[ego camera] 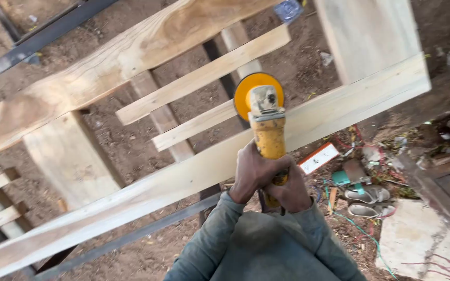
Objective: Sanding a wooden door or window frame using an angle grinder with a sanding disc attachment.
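Note:
Both of my hands grip the body of a yellow angle grinder [267,125]. My left hand [253,169] wraps the handle from the left, and my right hand [289,190] clasps it from the right and below. The grinder's orange disc guard [251,86] sits over the edge of a long pale wooden plank [339,112] that runs diagonally across the view. Grey sleeves cover both of my arms.
Several more planks and short slats [204,75] lie on metal rails [42,36] above bare dirt. At right lie a pair of sandals [368,200], a white and orange flat box [319,157], loose wires and a pale stone slab [423,242].

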